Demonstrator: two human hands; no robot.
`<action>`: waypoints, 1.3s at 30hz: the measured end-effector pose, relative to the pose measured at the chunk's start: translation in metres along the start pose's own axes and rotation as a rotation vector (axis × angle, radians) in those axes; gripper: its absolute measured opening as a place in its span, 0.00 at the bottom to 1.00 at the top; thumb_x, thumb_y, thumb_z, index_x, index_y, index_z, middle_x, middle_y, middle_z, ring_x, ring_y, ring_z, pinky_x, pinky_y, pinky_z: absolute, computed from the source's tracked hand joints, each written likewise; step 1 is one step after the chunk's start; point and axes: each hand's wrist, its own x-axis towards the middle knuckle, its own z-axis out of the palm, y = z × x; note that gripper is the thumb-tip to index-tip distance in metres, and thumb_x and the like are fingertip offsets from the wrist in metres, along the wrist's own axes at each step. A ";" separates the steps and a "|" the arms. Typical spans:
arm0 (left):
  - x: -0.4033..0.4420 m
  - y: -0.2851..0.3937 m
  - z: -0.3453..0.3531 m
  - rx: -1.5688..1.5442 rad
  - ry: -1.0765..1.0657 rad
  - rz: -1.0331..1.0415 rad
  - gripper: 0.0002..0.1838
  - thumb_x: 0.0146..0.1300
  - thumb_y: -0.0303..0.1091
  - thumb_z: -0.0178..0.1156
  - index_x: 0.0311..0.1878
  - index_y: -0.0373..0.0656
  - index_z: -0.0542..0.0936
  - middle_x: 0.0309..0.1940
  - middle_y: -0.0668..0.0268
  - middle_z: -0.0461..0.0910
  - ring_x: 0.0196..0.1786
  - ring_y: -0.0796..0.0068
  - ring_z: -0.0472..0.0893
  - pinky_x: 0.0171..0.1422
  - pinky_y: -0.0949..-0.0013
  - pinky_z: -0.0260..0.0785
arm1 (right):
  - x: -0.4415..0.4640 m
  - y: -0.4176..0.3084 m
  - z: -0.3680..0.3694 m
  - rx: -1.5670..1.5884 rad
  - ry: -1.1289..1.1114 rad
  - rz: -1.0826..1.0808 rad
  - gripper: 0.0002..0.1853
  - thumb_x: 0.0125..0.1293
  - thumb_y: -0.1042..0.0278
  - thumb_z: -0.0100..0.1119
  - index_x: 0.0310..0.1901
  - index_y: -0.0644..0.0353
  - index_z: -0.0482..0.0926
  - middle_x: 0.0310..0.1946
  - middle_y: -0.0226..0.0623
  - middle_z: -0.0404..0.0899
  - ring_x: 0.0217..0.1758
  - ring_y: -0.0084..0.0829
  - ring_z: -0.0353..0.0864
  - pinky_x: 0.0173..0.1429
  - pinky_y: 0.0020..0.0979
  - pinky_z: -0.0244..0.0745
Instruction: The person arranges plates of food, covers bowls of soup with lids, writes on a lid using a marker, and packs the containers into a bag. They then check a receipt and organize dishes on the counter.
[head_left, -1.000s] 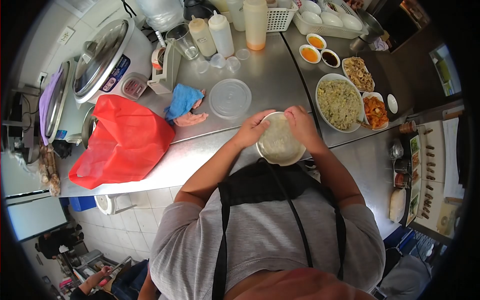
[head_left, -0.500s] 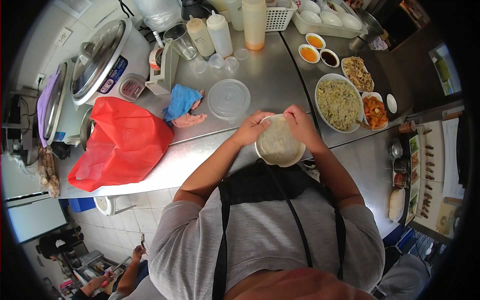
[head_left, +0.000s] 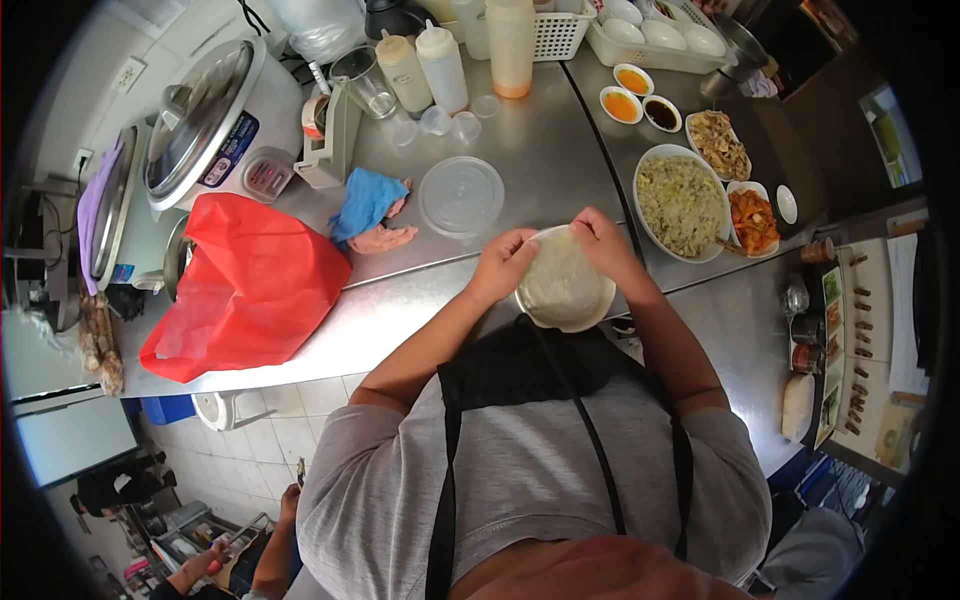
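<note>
Close to my apron front I hold a round, pale takeaway bowl [head_left: 566,290] between both hands, its top facing up. What looks like a translucent cover lies over it, blurring the contents. My left hand [head_left: 505,264] grips the upper left rim, with the thumb on top. At the upper right, my right hand [head_left: 603,245] pinches the rim with bent fingers. A loose translucent round lid [head_left: 461,197] lies flat on the steel counter beyond my left hand. Beside that lid are a blue cloth [head_left: 366,203] and a pink cloth [head_left: 383,238].
To the left stand a red bag [head_left: 255,290] and a rice cooker [head_left: 205,125]. Squeeze bottles [head_left: 441,65] and small plastic cups line the back. On the right are a large bowl of rice [head_left: 683,205], kimchi [head_left: 753,220] and sauce dishes [head_left: 621,105]. Another person's arm [head_left: 275,550] shows lower left.
My hands keep their hold on the bowl, with only slight finger shifts at the rim. The whole view has shifted slightly. The other person's arms at lower left have moved.
</note>
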 end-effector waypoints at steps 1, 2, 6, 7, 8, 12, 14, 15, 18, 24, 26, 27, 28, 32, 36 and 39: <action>0.001 -0.001 0.000 -0.020 -0.001 -0.023 0.11 0.61 0.31 0.49 0.41 0.34 0.73 0.33 0.68 0.75 0.35 0.85 0.71 0.39 0.79 0.65 | 0.000 0.002 0.000 -0.003 -0.002 0.001 0.08 0.57 0.66 0.51 0.28 0.62 0.70 0.20 0.37 0.72 0.24 0.28 0.71 0.30 0.29 0.66; 0.001 -0.002 0.000 -0.039 -0.002 -0.047 0.11 0.61 0.31 0.48 0.42 0.34 0.73 0.33 0.68 0.75 0.35 0.85 0.71 0.39 0.79 0.65 | 0.001 0.003 0.000 -0.007 -0.004 0.003 0.08 0.57 0.66 0.51 0.28 0.62 0.70 0.20 0.37 0.72 0.24 0.28 0.71 0.30 0.29 0.66; 0.002 0.001 0.004 -0.008 0.024 -0.039 0.12 0.61 0.30 0.46 0.45 0.35 0.73 0.34 0.69 0.75 0.36 0.85 0.71 0.41 0.79 0.64 | 0.000 0.004 0.001 -0.026 0.010 0.011 0.08 0.57 0.66 0.51 0.28 0.62 0.71 0.20 0.37 0.72 0.23 0.27 0.70 0.29 0.28 0.65; 0.002 0.000 0.005 0.024 0.037 -0.018 0.13 0.61 0.30 0.46 0.46 0.35 0.72 0.35 0.69 0.75 0.36 0.85 0.71 0.42 0.79 0.64 | 0.001 0.004 0.002 -0.025 0.008 0.027 0.08 0.57 0.66 0.50 0.28 0.62 0.71 0.20 0.36 0.72 0.23 0.27 0.70 0.29 0.28 0.66; 0.002 0.000 0.005 0.058 0.052 0.004 0.13 0.61 0.30 0.45 0.47 0.36 0.72 0.35 0.69 0.75 0.37 0.84 0.71 0.43 0.78 0.64 | 0.001 0.004 0.002 -0.025 0.004 0.042 0.08 0.57 0.66 0.50 0.28 0.62 0.71 0.20 0.35 0.72 0.23 0.27 0.70 0.29 0.28 0.66; 0.012 0.002 0.004 0.187 0.065 0.094 0.14 0.61 0.29 0.45 0.49 0.37 0.72 0.37 0.67 0.75 0.39 0.80 0.72 0.46 0.77 0.64 | 0.007 0.005 -0.001 0.118 0.090 -0.027 0.08 0.58 0.67 0.49 0.31 0.63 0.72 0.25 0.33 0.74 0.29 0.25 0.72 0.35 0.26 0.67; 0.019 0.008 0.004 0.230 0.047 0.095 0.14 0.60 0.29 0.45 0.47 0.37 0.72 0.39 0.60 0.76 0.43 0.72 0.74 0.49 0.73 0.64 | 0.021 0.014 -0.005 0.215 0.280 -0.144 0.07 0.59 0.68 0.48 0.33 0.63 0.73 0.29 0.32 0.75 0.33 0.24 0.72 0.39 0.24 0.67; 0.020 0.010 0.004 0.254 0.038 0.096 0.14 0.59 0.29 0.44 0.47 0.37 0.73 0.41 0.57 0.76 0.44 0.67 0.75 0.50 0.71 0.64 | 0.024 0.020 -0.011 0.240 0.379 -0.112 0.06 0.57 0.72 0.48 0.30 0.63 0.74 0.32 0.35 0.74 0.37 0.23 0.72 0.43 0.23 0.66; 0.024 0.006 0.008 0.435 0.062 0.254 0.14 0.60 0.27 0.45 0.48 0.36 0.72 0.36 0.62 0.76 0.40 0.78 0.74 0.46 0.76 0.65 | 0.006 0.030 -0.032 -0.053 0.617 -0.465 0.06 0.52 0.77 0.46 0.24 0.63 0.74 0.28 0.36 0.74 0.32 0.24 0.73 0.38 0.23 0.67; 0.018 0.004 0.019 0.317 0.153 0.211 0.13 0.59 0.25 0.44 0.45 0.34 0.72 0.36 0.61 0.76 0.39 0.77 0.74 0.44 0.75 0.66 | -0.077 0.084 -0.055 0.104 0.352 -0.027 0.06 0.50 0.76 0.44 0.20 0.63 0.70 0.18 0.31 0.69 0.21 0.21 0.65 0.27 0.21 0.61; 0.019 -0.001 0.020 0.253 0.201 0.232 0.13 0.57 0.25 0.45 0.45 0.36 0.72 0.38 0.57 0.75 0.39 0.67 0.75 0.46 0.70 0.66 | -0.097 0.091 -0.047 0.237 0.285 0.123 0.06 0.53 0.73 0.44 0.28 0.64 0.71 0.24 0.32 0.70 0.26 0.21 0.66 0.32 0.21 0.62; 0.019 -0.004 0.019 0.223 0.231 0.243 0.13 0.56 0.26 0.45 0.45 0.36 0.72 0.39 0.55 0.75 0.40 0.62 0.75 0.47 0.68 0.66 | -0.105 0.071 -0.037 0.323 0.273 0.196 0.08 0.55 0.70 0.44 0.34 0.64 0.71 0.29 0.34 0.71 0.31 0.22 0.68 0.36 0.21 0.63; 0.020 -0.007 0.018 0.205 0.253 0.257 0.14 0.56 0.25 0.45 0.46 0.36 0.71 0.39 0.55 0.74 0.41 0.62 0.74 0.48 0.68 0.65 | -0.109 0.057 -0.024 0.407 0.254 0.268 0.12 0.57 0.68 0.44 0.40 0.65 0.71 0.34 0.36 0.72 0.35 0.23 0.70 0.40 0.22 0.64; 0.021 -0.016 0.012 0.224 0.326 0.344 0.14 0.56 0.26 0.45 0.47 0.36 0.69 0.41 0.54 0.70 0.46 0.60 0.70 0.53 0.66 0.61 | -0.100 0.036 0.018 0.383 0.060 -0.080 0.26 0.62 0.61 0.41 0.58 0.66 0.53 0.55 0.43 0.59 0.58 0.31 0.58 0.59 0.28 0.53; 0.032 -0.015 -0.020 0.261 0.277 0.325 0.13 0.56 0.28 0.47 0.46 0.37 0.69 0.42 0.53 0.69 0.50 0.60 0.68 0.55 0.65 0.59 | -0.061 0.007 0.023 0.257 0.050 -0.050 0.24 0.66 0.61 0.33 0.59 0.67 0.53 0.56 0.46 0.60 0.61 0.35 0.57 0.62 0.30 0.50; 0.029 0.001 -0.062 0.608 0.430 0.493 0.14 0.55 0.29 0.49 0.46 0.40 0.70 0.40 0.53 0.71 0.47 0.60 0.70 0.53 0.64 0.60 | -0.034 0.026 0.026 0.149 0.234 0.036 0.24 0.64 0.54 0.39 0.51 0.68 0.66 0.41 0.41 0.73 0.45 0.28 0.71 0.49 0.27 0.63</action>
